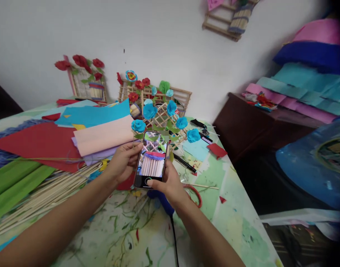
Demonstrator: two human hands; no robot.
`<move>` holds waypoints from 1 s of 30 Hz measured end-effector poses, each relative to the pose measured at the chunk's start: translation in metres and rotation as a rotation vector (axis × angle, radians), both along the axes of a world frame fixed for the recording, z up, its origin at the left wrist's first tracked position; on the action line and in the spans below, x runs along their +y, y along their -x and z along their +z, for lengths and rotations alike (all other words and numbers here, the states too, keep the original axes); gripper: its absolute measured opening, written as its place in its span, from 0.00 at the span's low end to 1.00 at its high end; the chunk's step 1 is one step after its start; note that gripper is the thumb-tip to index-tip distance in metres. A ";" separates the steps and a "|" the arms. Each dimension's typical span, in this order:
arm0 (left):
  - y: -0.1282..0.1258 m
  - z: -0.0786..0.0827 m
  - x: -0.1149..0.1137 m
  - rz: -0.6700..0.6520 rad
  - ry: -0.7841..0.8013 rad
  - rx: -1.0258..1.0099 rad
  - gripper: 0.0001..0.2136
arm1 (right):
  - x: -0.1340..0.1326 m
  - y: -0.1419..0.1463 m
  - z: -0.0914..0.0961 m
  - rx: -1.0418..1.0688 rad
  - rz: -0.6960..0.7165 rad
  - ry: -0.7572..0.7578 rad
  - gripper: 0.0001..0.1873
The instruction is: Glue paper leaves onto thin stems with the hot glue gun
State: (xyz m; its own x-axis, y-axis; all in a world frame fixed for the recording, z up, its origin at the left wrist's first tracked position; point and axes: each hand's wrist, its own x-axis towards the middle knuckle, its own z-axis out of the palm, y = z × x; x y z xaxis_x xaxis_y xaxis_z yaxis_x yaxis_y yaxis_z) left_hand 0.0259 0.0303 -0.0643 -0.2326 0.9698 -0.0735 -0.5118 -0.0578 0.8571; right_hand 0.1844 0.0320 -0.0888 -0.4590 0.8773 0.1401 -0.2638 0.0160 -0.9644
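Observation:
Between both hands a smartphone (151, 159) is held upright over the table, its screen showing a close picture of a stick basket with a purple and red band. My left hand (127, 161) pinches the phone's left edge. My right hand (170, 181) wraps its right side, the thumb lying on the round button low on the screen. Just behind the phone stands a lattice of thin sticks (160, 116) with blue paper flowers (150, 111) and green leaves; the phone hides its lower part. Under the right hand lies a blue glue gun (161, 200), partly covered.
Left on the table (236, 230) are sheets of red paper (45, 142), blue paper (95, 114) and green paper (17, 181), with thin sticks (56, 185). Scissors with red handles (197, 196) and a black pen (185, 163) lie right. A dark cabinet (242, 122) borders the table.

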 end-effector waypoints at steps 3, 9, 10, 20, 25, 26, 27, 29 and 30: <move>0.001 -0.001 0.003 0.014 -0.002 -0.042 0.09 | 0.001 -0.004 0.010 0.117 0.200 0.129 0.30; 0.002 -0.002 0.003 0.038 0.009 -0.081 0.07 | 0.004 -0.012 0.021 0.110 0.341 0.205 0.35; 0.002 -0.002 0.003 0.038 0.015 -0.081 0.07 | 0.004 -0.013 0.021 0.099 0.344 0.206 0.35; -0.001 -0.001 0.001 0.043 0.029 -0.061 0.07 | 0.003 -0.014 0.020 0.075 0.342 0.177 0.34; -0.001 -0.002 0.002 0.039 0.036 -0.071 0.09 | 0.004 -0.014 0.019 0.066 0.360 0.210 0.33; -0.001 -0.002 0.001 0.036 0.031 -0.069 0.09 | 0.004 -0.015 0.019 0.074 0.367 0.216 0.33; -0.001 -0.002 0.001 0.034 0.027 -0.067 0.08 | 0.004 -0.015 0.020 0.085 0.373 0.218 0.33; -0.001 -0.001 0.000 0.029 0.023 -0.062 0.08 | 0.004 -0.017 0.021 0.097 0.386 0.218 0.33; -0.001 -0.001 0.000 0.025 0.024 -0.061 0.08 | 0.004 -0.018 0.021 0.094 0.391 0.218 0.33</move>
State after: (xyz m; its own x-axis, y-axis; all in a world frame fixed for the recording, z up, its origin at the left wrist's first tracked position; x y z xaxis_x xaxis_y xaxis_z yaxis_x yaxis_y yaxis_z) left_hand 0.0266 0.0299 -0.0651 -0.2516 0.9614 -0.1112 -0.5617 -0.0515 0.8257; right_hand 0.2020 0.0360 -0.0676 -0.7556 0.6544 0.0284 -0.2963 -0.3028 -0.9058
